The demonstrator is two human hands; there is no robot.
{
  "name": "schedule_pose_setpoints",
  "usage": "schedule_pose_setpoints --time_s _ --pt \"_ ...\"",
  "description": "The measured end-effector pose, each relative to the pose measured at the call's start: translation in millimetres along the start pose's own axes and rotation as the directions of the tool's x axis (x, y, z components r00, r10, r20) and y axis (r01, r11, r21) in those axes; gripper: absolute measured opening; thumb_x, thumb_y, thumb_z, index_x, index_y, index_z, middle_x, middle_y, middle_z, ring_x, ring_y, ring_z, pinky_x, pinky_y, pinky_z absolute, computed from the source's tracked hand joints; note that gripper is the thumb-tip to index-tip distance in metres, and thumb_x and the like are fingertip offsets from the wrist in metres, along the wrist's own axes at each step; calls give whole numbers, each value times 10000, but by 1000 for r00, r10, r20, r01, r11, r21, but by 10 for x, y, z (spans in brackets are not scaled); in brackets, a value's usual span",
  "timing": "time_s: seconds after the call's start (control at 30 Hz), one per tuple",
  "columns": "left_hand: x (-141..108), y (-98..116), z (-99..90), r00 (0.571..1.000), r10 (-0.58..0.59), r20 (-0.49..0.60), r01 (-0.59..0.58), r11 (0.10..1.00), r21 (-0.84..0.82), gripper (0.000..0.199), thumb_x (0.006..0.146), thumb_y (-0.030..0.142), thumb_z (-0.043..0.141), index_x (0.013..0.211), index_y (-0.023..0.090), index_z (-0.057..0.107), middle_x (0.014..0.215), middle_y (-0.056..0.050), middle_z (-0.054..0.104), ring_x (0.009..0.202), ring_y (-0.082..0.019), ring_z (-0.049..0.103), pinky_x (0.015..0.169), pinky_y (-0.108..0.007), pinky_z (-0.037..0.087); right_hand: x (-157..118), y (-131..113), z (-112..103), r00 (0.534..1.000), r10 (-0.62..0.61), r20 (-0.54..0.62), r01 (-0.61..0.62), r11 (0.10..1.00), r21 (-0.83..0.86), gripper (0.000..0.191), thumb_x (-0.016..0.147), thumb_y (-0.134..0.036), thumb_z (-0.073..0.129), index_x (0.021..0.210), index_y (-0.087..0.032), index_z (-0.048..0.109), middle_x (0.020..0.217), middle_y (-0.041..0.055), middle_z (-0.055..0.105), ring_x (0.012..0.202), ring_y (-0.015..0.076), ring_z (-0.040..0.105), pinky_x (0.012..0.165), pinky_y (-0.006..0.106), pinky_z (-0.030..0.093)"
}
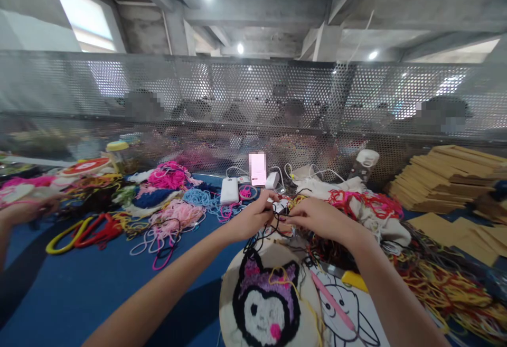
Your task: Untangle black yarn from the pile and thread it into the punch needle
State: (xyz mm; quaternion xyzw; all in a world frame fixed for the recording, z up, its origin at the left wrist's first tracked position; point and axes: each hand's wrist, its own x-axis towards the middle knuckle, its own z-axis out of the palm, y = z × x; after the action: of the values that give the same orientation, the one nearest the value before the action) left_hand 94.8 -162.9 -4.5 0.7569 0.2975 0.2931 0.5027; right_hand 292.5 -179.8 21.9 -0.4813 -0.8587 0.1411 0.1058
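- From my remote seat, I saw the left hand (pixel 257 216) with thumb and fingers pinched on black yarn (pixel 273 223).
- The right hand (pixel 317 216), just beside it, was pinched on the same yarn.
- The black yarn hung in loops between the two, at the far edge of the hoop (pixel 229 294); the hoop lay on the desk (pixel 79 289), whose near edge I could not see.
- I judged that those loops could knot if pulled unevenly, or snag in the mixed yarn (pixel 447 283) heaped towards the desk's right edge.
- Yellow yarn (pixel 314 315) trailed over the hoop; a brushing wrist could have dragged it into the black.
- A pink tool (pixel 335 300) rested on a sheet (pixel 362 305) at the hoop's right edge; a bump might have rolled it off.
- Near the desk's far edge, marks on a pink panel (pixel 257 170) were too small to read; I made out no brand on the power bank (pixel 229 191).
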Motion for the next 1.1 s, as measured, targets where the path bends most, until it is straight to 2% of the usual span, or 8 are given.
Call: schedule_pose_setpoints --time_s 0.17,0.3,0.47,0.7,0.9,1.1 --pt "15 -36 -3 1000 5 18 -4 998 -55 263 792 82 373 1017 215 337 690 41 404 580 -96 324 569 -245 276 -29 18 -32 1000 25 16 -25 1000 6 224 802 -334 519 729 -179 663 673 39 638 615 139 528 549 252 334" --pt "21 -47 -5 1000 5 20 -4 998 -60 270 791 89 381 1027 213 341 700 39 416 580 -94 336 573 -245 283 -38 -18 -20 998 58 29 -58 998 20 243 745 -396 594 843 -190 676 707 45 654 639 155 555 567 253 367" --pt "18 -17 8 998 -56 38 57 998 -34 271 791 101 374 1040 202 338 701 35 432 572 -96 355 549 -240 281 23 -138 53 1000 -10 23 11 1000 -29 310 824 -448 502 734 -191 651 682 44 646 636 150 559 572 263 361" --pt "31 -56 20 998 -48 44 49 998 -24 280 777 74 387 1024 204 359 663 42 442 550 -91 347 529 -229 277 62 -152 109 999 -27 -32 24 993 -115 285 893 -273 383 729 -177 595 793 68 661 727 164 573 609 275 347" --pt "31 -44 45 996 -73 44 77 992 -97 265 776 75 392 1008 199 361 734 25 498 548 -79 368 540 -223 299 41 -177 98 1000 -30 -6 29 997 -68 269 857 -378 454 711 -182 566 705 43 636 628 145 544 536 254 326" --pt "39 -60 40 997 -61 57 66 994 -93 273 764 71 388 1003 200 361 672 45 445 534 -84 324 521 -223 262 73 -180 145 999 -40 -2 39 994 -106 226 869 -257 423 735 -175 586 766 68 649 676 158 554 579 265 336"
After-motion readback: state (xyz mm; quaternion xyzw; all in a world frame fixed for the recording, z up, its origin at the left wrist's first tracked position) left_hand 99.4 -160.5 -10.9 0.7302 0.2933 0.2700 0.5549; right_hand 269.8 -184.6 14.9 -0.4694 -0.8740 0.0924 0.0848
